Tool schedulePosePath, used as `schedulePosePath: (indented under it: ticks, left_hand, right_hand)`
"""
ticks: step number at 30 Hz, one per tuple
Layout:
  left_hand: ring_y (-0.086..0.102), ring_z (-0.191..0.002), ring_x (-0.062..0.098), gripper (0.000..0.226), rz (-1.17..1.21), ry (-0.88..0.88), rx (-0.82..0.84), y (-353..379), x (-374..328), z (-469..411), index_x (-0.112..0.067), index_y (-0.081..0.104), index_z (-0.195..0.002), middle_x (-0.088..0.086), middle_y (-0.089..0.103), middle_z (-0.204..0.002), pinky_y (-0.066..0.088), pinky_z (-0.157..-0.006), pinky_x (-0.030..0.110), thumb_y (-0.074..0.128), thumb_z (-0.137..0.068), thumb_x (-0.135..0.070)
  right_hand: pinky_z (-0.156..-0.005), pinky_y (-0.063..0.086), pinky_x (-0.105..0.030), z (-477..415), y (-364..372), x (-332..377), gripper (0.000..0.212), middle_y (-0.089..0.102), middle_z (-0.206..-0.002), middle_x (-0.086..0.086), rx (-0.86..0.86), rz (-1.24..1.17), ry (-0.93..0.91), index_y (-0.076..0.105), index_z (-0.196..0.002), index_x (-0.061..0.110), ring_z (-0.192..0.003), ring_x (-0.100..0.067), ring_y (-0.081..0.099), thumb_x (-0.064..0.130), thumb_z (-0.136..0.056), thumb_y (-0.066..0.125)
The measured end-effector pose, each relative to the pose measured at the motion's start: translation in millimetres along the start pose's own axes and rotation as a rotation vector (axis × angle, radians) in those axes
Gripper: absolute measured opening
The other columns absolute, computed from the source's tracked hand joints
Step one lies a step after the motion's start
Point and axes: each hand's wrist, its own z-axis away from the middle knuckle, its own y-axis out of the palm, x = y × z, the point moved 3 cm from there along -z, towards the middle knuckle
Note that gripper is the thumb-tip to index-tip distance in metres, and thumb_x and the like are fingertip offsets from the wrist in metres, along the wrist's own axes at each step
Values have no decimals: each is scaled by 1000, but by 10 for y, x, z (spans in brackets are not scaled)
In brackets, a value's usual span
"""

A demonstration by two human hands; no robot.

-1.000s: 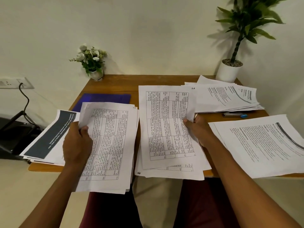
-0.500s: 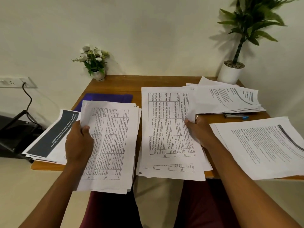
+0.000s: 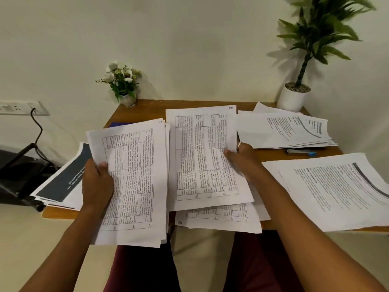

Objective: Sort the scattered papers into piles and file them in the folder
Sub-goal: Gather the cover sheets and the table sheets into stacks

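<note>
1. The left hand grips a stack of table-printed sheets by its left edge, thumb on top and fingers curled beneath. The stack is lifted and tilted over the near left part of the surface and the person's lap.
2. The right hand pinches the right edge of a sheet, thumb on its face and fingers behind. A ring shows on one finger.
3. That sheet tops the middle pile, which lies on the surface and overhangs its near edge.
4. The folder is blue and lies flat on the surface. Only a sliver shows past the stack's far edge.
5. A far-right pile of text pages is loosely fanned. A near-right pile juts over the near edge. A left pile, topped by a dark cover page, hangs off the left side.
6. A pen lies between the two right piles, just beside the far one.
7. A flower pot stands at the far left corner and a plant in a white pot at the far right, both by the wall.
8. A socket with a black cable is on the wall to the left.
</note>
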Motion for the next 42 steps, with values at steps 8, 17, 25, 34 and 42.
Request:
schedulePosePath:
  ticks: [8, 17, 25, 34, 42]
  left_hand:
    - [56, -108, 40, 28, -36, 27, -3, -9, 143, -137, 0, 52, -120, 22, 61, -120, 43, -87, 49, 44, -108, -24]
    - [60, -80, 32, 24, -299, -53, 187, 97, -40, -372, -1, 68, -98, 24, 71, -104, 46, -76, 44, 49, -101, -16]
    - [66, -100, 44, 37, -539, 4, -21, 327, -1, -31, -7, 55, -120, 19, 66, -122, 51, -91, 59, 45, -105, -40]
    - [67, -96, 43, 36, -531, 64, -32, 314, -65, 1, -9, 57, -126, 18, 68, -122, 54, -85, 58, 54, -100, -33]
    - [67, -101, 44, 49, -505, 27, 24, 277, -99, 2, -10, 52, -127, 18, 67, -123, 52, -87, 58, 61, -97, -48]
  right_hand:
    - [-67, 45, -20, 217, 690, 372, 35, 67, -129, 3, 168, 249, -114, 59, -136, 18, -98, -11, 60, 29, -102, 60]
    - [-97, 44, -35, 534, 1271, 326, 54, 47, -153, -4, 390, 324, 72, 36, -154, 16, -133, -27, 52, 45, -109, 36]
    - [-85, 56, -30, 325, 323, 24, 18, 69, -118, 0, -372, 475, -324, 74, -109, 20, -105, -17, 67, 27, -100, 60]
    - [-105, 32, -49, 111, -302, -411, 82, 46, -148, -11, -557, 824, 13, 44, -147, 20, -136, -31, 37, 63, -82, 72]
    - [-103, 30, -47, 69, -319, -354, 91, 52, -145, -11, -529, 829, 14, 37, -151, 21, -132, -31, 43, 61, -79, 77]
